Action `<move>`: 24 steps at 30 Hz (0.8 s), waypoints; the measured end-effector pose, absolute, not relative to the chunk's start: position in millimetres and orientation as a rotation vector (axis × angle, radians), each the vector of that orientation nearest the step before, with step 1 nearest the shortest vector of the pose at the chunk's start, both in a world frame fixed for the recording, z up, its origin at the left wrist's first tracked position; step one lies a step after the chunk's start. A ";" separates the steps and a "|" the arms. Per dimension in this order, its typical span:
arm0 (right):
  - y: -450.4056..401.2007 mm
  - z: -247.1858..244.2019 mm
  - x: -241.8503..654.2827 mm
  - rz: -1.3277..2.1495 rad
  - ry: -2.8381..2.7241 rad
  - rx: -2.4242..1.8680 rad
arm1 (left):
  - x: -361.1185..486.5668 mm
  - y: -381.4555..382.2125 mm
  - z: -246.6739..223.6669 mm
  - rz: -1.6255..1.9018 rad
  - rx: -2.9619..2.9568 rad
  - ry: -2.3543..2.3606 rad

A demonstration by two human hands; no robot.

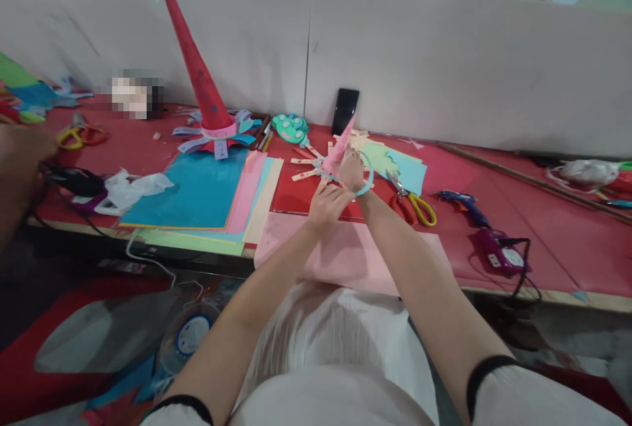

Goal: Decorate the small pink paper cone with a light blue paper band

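Observation:
A small pink paper cone (342, 144) stands with its tip leaning right, and pale paper strips (305, 176) with red marks fan out from its base. My right hand (352, 171) is closed against the cone's right side, its fingertips partly hidden; a pale blue ring (369, 179) circles that wrist. Bent fingers of my left hand (330, 205) hold the near edge of the cone's base, where the exact grip is hard to see. Beneath the cone lies a shiny red sheet (291, 197). Yellow-and-red-handled scissors (413, 201) rest right of my hands.
A tall red paper cone (197, 67) stands at left behind stacked coloured paper (197, 189). A black phone (345, 111) leans on the wall. At right are a blue glue gun (464, 207), a purple power block (498, 251) and a long stick (533, 179). Another person's arm (20, 176) enters at left.

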State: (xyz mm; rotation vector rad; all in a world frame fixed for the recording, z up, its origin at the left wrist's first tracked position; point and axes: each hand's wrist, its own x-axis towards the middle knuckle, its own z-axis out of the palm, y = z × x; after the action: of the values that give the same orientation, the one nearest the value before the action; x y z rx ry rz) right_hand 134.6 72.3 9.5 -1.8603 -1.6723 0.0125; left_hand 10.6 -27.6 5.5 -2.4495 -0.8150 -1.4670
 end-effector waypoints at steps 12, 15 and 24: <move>-3.3 8.7 224.4 0.018 -1.612 -1.758 | 13.8 -14.0 5.2 -1.000 -2.912 -1.386; -32.3 19.2 275.3 -0.082 -1.466 -1.927 | 13.6 -8.4 1.4 -1.020 -2.931 -1.396; -79.6 20.0 391.4 -0.165 -0.729 -2.603 | 9.4 -1.2 -4.2 -1.282 -2.923 -1.651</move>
State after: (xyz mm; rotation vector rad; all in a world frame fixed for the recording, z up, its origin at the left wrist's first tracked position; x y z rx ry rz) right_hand 391.4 -79.6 20.0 -2.6033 -0.7289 -0.1652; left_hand 9.4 -1.2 -4.2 -2.9227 -1.6514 -1.2819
